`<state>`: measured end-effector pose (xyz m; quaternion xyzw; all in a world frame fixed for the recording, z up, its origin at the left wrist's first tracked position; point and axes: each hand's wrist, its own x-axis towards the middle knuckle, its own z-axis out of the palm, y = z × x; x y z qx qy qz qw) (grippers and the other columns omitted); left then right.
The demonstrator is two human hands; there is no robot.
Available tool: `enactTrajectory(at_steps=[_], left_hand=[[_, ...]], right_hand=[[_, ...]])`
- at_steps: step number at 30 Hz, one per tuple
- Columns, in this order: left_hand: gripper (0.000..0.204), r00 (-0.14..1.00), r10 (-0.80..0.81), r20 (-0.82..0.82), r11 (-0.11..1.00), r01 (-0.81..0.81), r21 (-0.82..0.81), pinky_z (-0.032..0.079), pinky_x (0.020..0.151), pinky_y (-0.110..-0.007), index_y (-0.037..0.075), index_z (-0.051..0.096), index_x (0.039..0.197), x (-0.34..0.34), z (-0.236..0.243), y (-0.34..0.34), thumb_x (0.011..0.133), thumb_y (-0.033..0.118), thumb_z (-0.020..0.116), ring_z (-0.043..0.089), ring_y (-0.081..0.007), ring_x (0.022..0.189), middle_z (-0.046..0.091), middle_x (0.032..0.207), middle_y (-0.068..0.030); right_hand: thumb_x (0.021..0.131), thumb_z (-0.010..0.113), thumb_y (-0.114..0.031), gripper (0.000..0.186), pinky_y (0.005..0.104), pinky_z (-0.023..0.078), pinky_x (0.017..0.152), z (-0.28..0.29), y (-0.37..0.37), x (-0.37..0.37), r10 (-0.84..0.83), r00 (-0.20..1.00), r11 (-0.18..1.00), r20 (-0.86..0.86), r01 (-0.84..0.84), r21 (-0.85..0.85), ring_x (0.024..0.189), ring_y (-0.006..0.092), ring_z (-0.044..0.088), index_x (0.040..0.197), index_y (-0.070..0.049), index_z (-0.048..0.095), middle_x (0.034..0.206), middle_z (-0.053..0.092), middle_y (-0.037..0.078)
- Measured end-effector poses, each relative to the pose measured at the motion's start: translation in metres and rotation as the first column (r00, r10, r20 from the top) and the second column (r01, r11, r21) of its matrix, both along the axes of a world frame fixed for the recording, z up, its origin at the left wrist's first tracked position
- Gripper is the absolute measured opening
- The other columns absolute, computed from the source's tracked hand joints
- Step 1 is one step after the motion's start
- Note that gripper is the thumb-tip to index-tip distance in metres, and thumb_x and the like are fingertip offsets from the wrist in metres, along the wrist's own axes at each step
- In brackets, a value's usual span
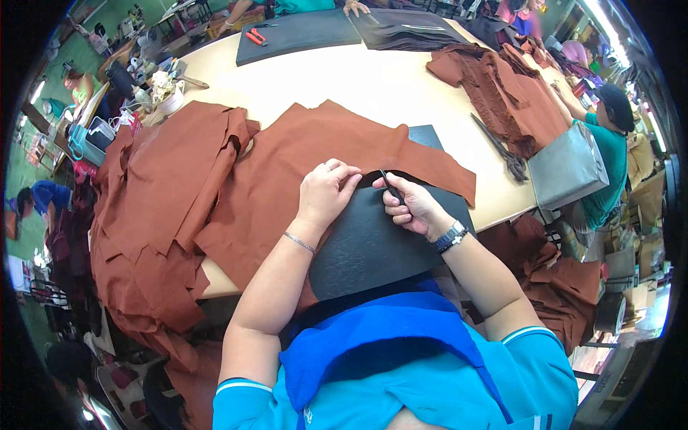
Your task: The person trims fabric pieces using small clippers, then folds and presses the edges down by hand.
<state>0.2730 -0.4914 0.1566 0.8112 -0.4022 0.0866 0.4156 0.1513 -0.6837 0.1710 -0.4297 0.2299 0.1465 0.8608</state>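
A large reddish-brown sheet of leather or cloth (pixel 308 143) lies across the table in front of me, partly over a black board (pixel 380 244) at the near edge. My left hand (pixel 330 190) pinches the sheet's curved near edge between thumb and fingertips. Just to its right, my right hand (pixel 416 204) is closed round a small black hand tool (pixel 391 188) that looks like snips. The tool's thin tip reaches the sheet's edge, close to my left fingertips. Most of its body is hidden in my palm.
More brown sheets (pixel 165 179) are piled at the left, hanging over the edge. Brown pieces (pixel 509 93), dark scissors (pixel 498 147) and a grey metal block (pixel 570 168) are at right. Red-handled pliers (pixel 256 37) rest on a far black board (pixel 301 43). Co-workers sit around.
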Motion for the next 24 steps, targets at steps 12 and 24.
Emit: enactTrajectory(at_steps=[12, 24], left_hand=[[0.010, 0.998, -0.001, -0.061, 0.999, -0.002, -0.044, 0.058, 0.075, -0.039, 0.015, 0.080, 0.094, 0.001, -0.002, -0.002, 0.091, 0.023, 0.076, 0.070, -0.0242, 0.085, 0.071, 0.090, -0.0021], [0.044, 0.918, -0.309, -0.249, 0.901, 0.367, 0.233, 0.054, 0.103, -0.039, 0.002, 0.069, 0.130, 0.020, 0.050, 0.041, 0.095, 0.027, 0.074, 0.067, -0.0339, 0.120, 0.069, 0.127, -0.0190]], right_hand=[[0.114, 0.043, -0.041, 0.036, 0.0169, 0.027, 0.043, 0.005, 0.005, 0.007, 0.025, 0.999, 1.000, -0.031, -0.025, 0.000, 0.052, 0.0024, 0.033, 0.122, -0.008, 0.057, 0.072, 0.046, -0.005], [0.112, 0.050, -0.041, 0.041, 0.0226, 0.041, 0.050, 0.019, -0.088, -0.015, -0.131, 0.964, 0.449, 0.231, 0.266, -0.853, 0.058, 0.0040, 0.046, 0.130, -0.009, 0.066, 0.075, 0.051, -0.006]])
